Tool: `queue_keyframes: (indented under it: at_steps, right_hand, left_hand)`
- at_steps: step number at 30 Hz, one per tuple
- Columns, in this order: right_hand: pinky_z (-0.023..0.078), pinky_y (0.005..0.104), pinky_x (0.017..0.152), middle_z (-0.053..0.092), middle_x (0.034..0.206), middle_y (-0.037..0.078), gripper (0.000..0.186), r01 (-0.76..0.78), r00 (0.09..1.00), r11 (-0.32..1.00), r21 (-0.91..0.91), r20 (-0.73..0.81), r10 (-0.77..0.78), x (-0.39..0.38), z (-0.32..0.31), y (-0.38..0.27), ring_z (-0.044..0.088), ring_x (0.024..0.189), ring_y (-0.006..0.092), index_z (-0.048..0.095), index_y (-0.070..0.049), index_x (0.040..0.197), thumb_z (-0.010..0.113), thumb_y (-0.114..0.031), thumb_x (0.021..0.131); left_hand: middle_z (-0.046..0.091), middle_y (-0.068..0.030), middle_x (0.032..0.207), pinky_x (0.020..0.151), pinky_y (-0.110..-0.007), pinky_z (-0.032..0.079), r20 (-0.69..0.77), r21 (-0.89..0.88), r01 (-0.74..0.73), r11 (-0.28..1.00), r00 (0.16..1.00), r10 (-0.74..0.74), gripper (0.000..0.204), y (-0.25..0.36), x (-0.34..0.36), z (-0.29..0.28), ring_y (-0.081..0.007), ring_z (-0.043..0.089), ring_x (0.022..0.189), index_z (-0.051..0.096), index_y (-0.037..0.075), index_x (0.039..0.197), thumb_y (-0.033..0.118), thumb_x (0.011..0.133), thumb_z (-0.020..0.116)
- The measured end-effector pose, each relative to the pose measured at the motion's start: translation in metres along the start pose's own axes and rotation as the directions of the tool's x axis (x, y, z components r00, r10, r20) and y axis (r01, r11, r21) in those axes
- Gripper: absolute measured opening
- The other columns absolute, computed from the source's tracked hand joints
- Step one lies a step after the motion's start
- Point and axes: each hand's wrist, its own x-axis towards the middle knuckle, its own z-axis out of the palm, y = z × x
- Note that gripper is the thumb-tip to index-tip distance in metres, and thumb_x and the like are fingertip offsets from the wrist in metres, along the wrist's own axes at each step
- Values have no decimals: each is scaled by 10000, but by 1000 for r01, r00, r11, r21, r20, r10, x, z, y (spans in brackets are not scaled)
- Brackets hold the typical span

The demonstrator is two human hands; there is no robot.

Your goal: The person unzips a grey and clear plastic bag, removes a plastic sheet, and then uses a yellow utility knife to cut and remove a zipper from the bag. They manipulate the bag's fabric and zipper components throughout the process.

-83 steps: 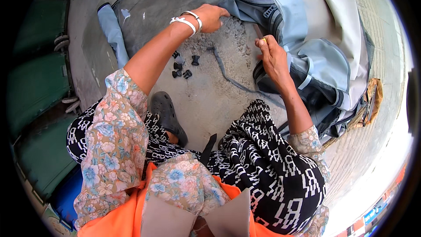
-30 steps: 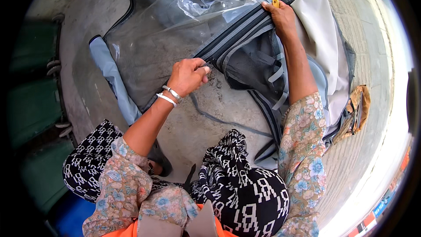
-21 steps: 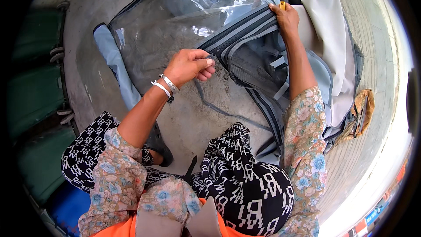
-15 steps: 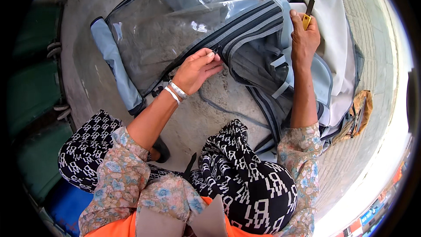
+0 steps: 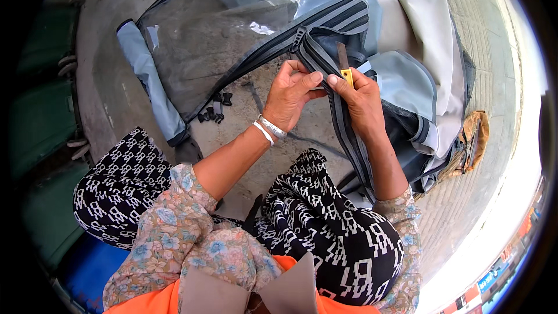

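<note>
Both hands meet over the grey cover (image 5: 401, 75) spread on the concrete floor (image 5: 110, 75). The left hand (image 5: 289, 94) pinches the dark zipper strip (image 5: 340, 122), thumb and fingers closed on its upper part, bangles (image 5: 268, 130) at the wrist. The right hand (image 5: 363, 102) grips the same strip just beside it, fingertips touching the left thumb, and holds a small yellow cutter (image 5: 346, 73) whose blade points up and away from the person; whether the blade touches the fabric is hard to tell from here. The strip runs down from the hands toward the right knee. A clear plastic panel (image 5: 232, 29) of the cover lies beyond the left hand, edged in black. Small black clips (image 5: 214, 110) sit on the floor left of the left wrist, near a rolled grey piece (image 5: 150, 81). A brown scrap (image 5: 472, 139) lies at the cover's right edge.
</note>
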Motion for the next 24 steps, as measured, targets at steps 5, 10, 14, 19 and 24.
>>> queue_keyframes:
  at_steps: [5,10,14,19,24]
  right_hand:
    - [483,219,538,625,777,-3,124,-165,983,894,416,-6,185,4,4,19,571,620,53,609,-19,928,677,-121,913]
    - [464,216,546,618,774,-7,105,-74,987,908,413,-97,124,9,21,34,570,629,54,595,-33,908,685,-86,901]
    - [460,222,553,625,786,-7,104,16,985,871,491,-156,69,19,43,28,565,635,50,589,-32,910,679,-82,904]
    - [360,208,483,577,751,-22,169,-63,990,901,430,-88,112,10,53,35,481,569,35,569,-47,917,703,-147,892]
    - [360,228,469,499,706,-39,188,-254,967,965,69,17,253,19,61,113,415,546,55,558,-71,894,693,-202,899]
  left_hand:
    - [633,-39,986,781,-381,572,-113,84,187,979,978,-177,172,-30,-32,12,-152,632,937,541,52,1093,115,945,603]
    - [632,-56,997,722,-383,597,-160,152,219,964,968,-195,101,-32,-37,-10,-148,642,947,577,38,1016,116,968,535]
    - [625,-48,1023,734,-405,597,-108,53,302,952,949,-295,137,-29,-59,4,-146,636,944,564,46,1031,172,976,573]
    - [623,19,1053,795,-251,523,199,354,384,853,860,-470,392,15,-43,-58,-64,610,894,554,46,1292,103,917,652]
    - [551,28,670,593,-264,424,-135,939,187,287,972,-192,158,70,-12,-149,-63,493,627,602,58,742,151,766,727]
